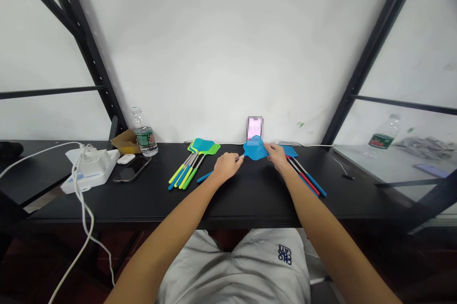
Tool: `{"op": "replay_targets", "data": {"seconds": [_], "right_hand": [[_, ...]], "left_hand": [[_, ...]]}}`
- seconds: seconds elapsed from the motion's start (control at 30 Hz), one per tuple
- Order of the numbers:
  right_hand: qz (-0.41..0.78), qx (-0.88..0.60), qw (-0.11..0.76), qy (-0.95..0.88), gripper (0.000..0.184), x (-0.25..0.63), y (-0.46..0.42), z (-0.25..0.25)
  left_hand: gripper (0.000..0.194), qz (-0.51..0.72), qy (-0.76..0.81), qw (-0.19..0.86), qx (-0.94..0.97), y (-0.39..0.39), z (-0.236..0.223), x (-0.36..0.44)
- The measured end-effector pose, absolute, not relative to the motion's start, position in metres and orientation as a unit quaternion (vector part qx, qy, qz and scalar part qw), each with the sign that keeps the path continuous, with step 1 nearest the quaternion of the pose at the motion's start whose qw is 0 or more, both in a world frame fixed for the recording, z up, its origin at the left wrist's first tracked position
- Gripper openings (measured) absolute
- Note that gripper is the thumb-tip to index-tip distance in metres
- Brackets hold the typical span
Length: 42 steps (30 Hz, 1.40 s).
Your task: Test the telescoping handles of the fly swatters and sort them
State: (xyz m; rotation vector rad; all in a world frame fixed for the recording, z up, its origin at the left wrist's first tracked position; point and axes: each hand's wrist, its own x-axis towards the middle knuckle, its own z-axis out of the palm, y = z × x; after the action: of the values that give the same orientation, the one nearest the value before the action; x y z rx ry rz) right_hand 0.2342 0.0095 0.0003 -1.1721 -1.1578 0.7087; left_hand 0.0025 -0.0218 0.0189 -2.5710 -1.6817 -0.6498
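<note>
I hold a blue fly swatter (pixel 254 149) over the black table (pixel 250 199). My left hand (pixel 226 167) is closed on its thin metal rod, with the blue handle sticking out to the lower left. My right hand (pixel 277 155) pinches the right edge of the swatter's mesh head. To the left lies a pile of swatters (pixel 193 163) with green and teal heads and yellow, green and blue handles. Under and beside my right hand lie more swatters (pixel 303 175) with red and blue handles.
A phone (pixel 254 127) leans upright against the white wall behind the swatter. At the left stand a water bottle (pixel 144 132), a cardboard piece (pixel 124 142), a dark phone (pixel 132 169), a white case (pixel 125 159) and a white box with cables (pixel 91 166). Black frame posts rise on both sides.
</note>
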Motion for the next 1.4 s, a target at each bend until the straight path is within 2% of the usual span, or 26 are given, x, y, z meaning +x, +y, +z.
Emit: {"op": "replay_targets", "data": {"seconds": [0.3,0.77,1.4], "right_hand": [[0.270,-0.512,0.628,-0.520,0.043,0.2353,0.0106,0.0008],[0.301,-0.470,0.644,-0.523,0.026,0.2373,0.0133,0.0055],[0.265,-0.453,0.662,-0.535,0.017,0.2347,0.0094,0.0098]], "left_hand": [[0.057,-0.213,-0.527,0.006,-0.823,-0.0222,0.0185,0.0025],[0.058,-0.197,-0.520,0.003,-0.831,-0.0220,0.0148,0.0044],[0.060,-0.193,-0.534,0.003,-0.824,-0.0229,0.0156,0.0052]]}}
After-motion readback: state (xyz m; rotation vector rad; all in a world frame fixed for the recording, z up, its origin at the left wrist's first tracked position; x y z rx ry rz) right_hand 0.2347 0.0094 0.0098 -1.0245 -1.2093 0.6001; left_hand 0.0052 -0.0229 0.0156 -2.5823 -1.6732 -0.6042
